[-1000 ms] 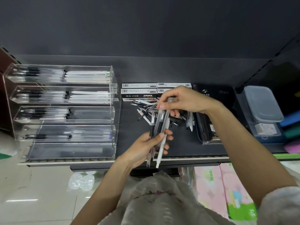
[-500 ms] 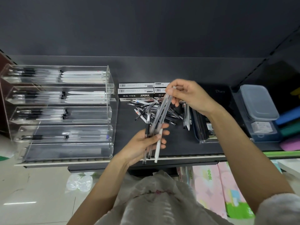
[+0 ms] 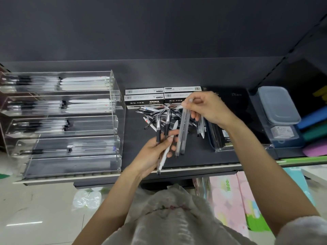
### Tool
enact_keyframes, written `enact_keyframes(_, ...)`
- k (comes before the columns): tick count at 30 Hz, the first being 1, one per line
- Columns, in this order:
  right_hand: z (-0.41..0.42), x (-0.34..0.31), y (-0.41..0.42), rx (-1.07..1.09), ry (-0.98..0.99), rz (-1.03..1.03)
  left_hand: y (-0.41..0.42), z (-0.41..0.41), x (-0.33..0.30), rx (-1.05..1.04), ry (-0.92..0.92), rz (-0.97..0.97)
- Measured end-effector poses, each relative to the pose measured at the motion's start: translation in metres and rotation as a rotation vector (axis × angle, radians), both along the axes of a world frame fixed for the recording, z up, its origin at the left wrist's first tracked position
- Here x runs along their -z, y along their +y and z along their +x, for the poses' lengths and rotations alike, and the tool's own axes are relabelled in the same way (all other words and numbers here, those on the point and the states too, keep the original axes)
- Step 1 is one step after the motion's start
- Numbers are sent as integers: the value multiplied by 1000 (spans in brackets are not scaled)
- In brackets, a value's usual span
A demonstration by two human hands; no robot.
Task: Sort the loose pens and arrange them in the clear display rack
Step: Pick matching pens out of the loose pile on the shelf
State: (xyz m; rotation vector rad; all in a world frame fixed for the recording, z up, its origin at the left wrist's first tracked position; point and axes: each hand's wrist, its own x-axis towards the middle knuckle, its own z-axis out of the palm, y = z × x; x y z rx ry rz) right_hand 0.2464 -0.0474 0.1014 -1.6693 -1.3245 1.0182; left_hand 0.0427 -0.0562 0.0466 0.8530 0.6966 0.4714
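Pens are split three ways right now: a mixed few in my left hand (image 3: pixel 155 152), a small matched bunch hanging from my right hand (image 3: pixel 208 108), and the loose pile (image 3: pixel 159 115) lying on the dark shelf (image 3: pixel 134 138) just beyond both grips. My left fingers are curled round black-grip gel pens (image 3: pixel 158 131) and one white pen (image 3: pixel 166 151), their long axes running away from me, tips toward my body and poking past the shelf edge. My right thumb and fingertips pinch the top ends of the frosted clear pens (image 3: pixel 184 131), which dangle nearly straight down and end just beside my left fingertips, close to the held pens without my being able to tell whether they touch. The clear display rack (image 3: pixel 116 110) stands well off to the left of both hands, nearer my left; its tiers hold pens lying crosswise, left to right, and the lowest tier looks unfilled. So I judge the coming move turns on this: my bunch hangs upright while the rack's slots run sideways, meaning the pens must be swung level and carried leftward across my other hand. Behind the pile sit gel ink pen boxes (image 3: pixel 144 99).
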Motion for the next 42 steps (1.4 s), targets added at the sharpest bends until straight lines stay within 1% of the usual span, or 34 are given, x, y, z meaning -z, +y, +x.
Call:
enact_keyframes(4,-10,6,0,19,-22,-21,-2,8,-1,-23,120,79)
enact_keyframes(9,-19,13,-3,115,90,-20,-2,12,4,-88,171,214)
enact_keyframes(12,-23,19,-7,164,104,2,-6,15,8,-115,182,188)
enact_keyframes(16,-31,36,-14,263,202,-2,-14,19,14,-128,179,113)
enact_keyframes(20,-33,56,-17,338,199,-41,-12,17,20,-163,99,72)
enact_keyframes(25,-43,67,-16,318,234,-53,-10,28,26,-227,217,151)
enact_keyframes(29,-48,68,-12,330,196,-11,-5,33,31,-284,364,256)
enact_keyframes(32,-48,67,-6,279,123,-16,-3,33,33,-230,434,352)
enact_keyframes(34,-45,67,-2,221,83,-48,-3,32,33,-221,371,327)
enact_keyframes(37,-41,67,4,163,84,-51,-3,26,27,-252,304,231)
enact_keyframes(39,-41,64,7,121,71,-50,-3,22,19,-252,286,121)
enact_keyframes(42,-44,62,14,31,-5,-17,-5,16,11,-276,177,-30)
